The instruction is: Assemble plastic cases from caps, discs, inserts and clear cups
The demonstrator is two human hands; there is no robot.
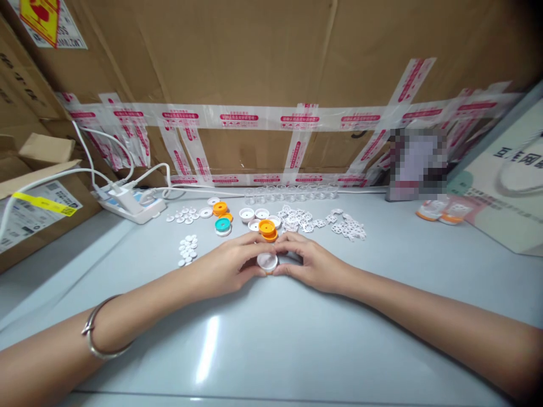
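My left hand (237, 261) and my right hand (309, 261) face each other at the middle of the table, fingers curled round one small round case (267, 261). Its top looks white and partly clear, and a bit of orange shows at the bottom edge. Both hands touch its sides. Just beyond my fingertips are orange round parts (267, 228), one on another. White round cups (247, 215) lie behind them. Left of these sit a teal round part (222, 225) on a white one and another orange part (220, 208).
Small white discs (188, 249) and white pegged pieces (182, 215) lie to the left. White lattice pieces (350, 227) are at right. Clear cups (292, 194) line the back. A power strip (131, 204) with cables, cardboard boxes (237, 56) and orange-white packets (443, 210) border the table.
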